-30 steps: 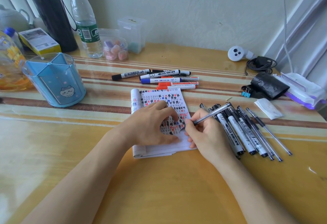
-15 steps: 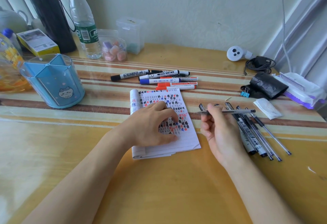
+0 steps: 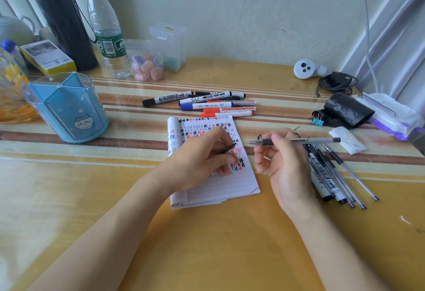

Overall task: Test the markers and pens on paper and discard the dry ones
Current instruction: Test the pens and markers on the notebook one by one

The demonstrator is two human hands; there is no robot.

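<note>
A small notepad (image 3: 230,187) covered in black, red and blue test marks lies at the table's middle. My left hand (image 3: 202,159) rests on it and pinches a small dark pen cap (image 3: 227,148) between thumb and fingers. My right hand (image 3: 282,164) hovers just right of the pad, holding a clear gel pen (image 3: 310,140) level, its bare tip pointing left toward the cap. Several capped whiteboard markers (image 3: 207,105) lie in a row behind the pad. A pile of black pens and markers (image 3: 333,175) lies under and to the right of my right hand.
A blue pen holder (image 3: 66,109) stands at the left, with bottles (image 3: 108,37), a flask and small plastic boxes behind it. At the right are a black roll (image 3: 347,110), a blue binder clip, a wipes pack (image 3: 391,116) and a folded tissue (image 3: 347,140).
My right hand lifted the pen off the pad, swung it level with the tip pointing left, and moved right. The pen cap now shows between my left hand's fingers.
</note>
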